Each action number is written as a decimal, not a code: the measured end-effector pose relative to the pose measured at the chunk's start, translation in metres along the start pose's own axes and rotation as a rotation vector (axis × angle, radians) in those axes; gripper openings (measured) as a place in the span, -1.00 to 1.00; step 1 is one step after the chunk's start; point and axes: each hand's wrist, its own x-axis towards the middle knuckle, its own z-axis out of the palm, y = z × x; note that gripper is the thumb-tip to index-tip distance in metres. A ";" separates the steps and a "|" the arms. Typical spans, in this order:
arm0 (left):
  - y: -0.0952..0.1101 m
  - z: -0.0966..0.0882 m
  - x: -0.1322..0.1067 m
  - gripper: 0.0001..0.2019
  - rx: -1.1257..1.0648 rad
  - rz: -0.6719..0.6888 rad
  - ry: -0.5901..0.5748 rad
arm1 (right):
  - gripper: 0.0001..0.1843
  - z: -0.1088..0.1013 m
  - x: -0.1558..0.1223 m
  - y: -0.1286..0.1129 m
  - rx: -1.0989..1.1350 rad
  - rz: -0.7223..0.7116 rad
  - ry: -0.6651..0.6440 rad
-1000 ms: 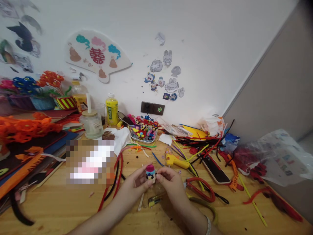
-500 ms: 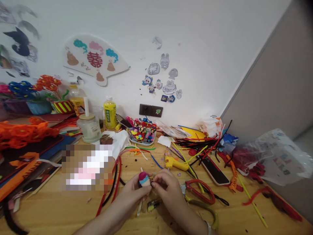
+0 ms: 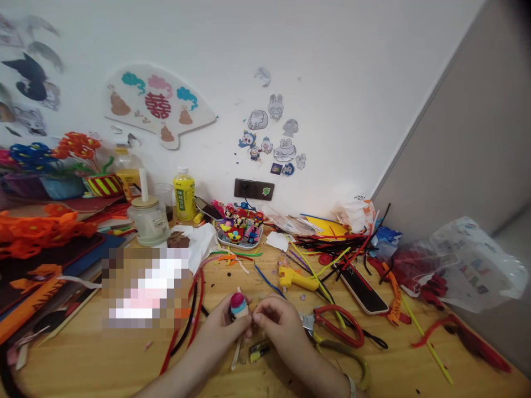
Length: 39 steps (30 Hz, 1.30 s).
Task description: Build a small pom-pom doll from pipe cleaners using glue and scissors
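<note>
My left hand [image 3: 226, 329] is closed around a small craft figure [image 3: 238, 304] with a magenta top, a blue band and a cream lower part. A thin pale stick shows above and below it. Close beside it on the right, the thumb and fingertips of my right hand [image 3: 276, 320] are pinched together. Whatever lies between them is too small or hidden to make out. Under the hands lies a yellow and black cutter-like tool [image 3: 259, 351]. Scissors [image 3: 338, 326] with red handles rest just right of my right hand.
Beyond the hands lies a yellow glue gun [image 3: 296, 276]. A phone [image 3: 360, 287] and many pipe cleaners [image 3: 332, 243] spread to the right. A tray [image 3: 240, 243] of small colourful figures stands at the back, near a yellow bottle [image 3: 183, 193] and a glass jar [image 3: 148, 224].
The fingers of my right hand have moved slightly away from the figure and pinch more tightly. My left hand keeps its hold on the figure, which has tilted slightly. The view has shifted a little.
</note>
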 end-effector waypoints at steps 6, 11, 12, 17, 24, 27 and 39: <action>-0.007 -0.003 0.004 -0.77 0.078 0.074 -0.016 | -0.90 -0.002 -0.002 0.000 -0.018 -0.041 -0.011; -0.017 -0.004 0.001 -0.77 0.288 0.306 -0.044 | -0.80 -0.004 -0.003 -0.005 -0.048 -0.146 -0.045; -0.020 -0.004 0.001 -0.70 0.294 0.326 -0.051 | -0.80 -0.004 -0.004 -0.006 -0.054 -0.155 -0.052; -0.028 0.000 0.004 -0.57 0.117 0.221 -0.090 | -0.86 -0.001 -0.001 -0.007 0.175 -0.009 0.007; -0.011 -0.005 -0.001 -0.92 -0.318 -0.310 -0.240 | -0.71 -0.009 0.007 -0.002 0.715 0.247 0.087; -0.001 -0.011 -0.004 -0.94 -0.513 -0.430 -0.209 | -0.73 -0.010 0.007 0.000 0.801 0.243 0.074; 0.003 -0.002 -0.009 -0.62 -0.189 -0.445 -0.168 | -0.71 -0.008 0.005 -0.004 0.578 0.175 0.018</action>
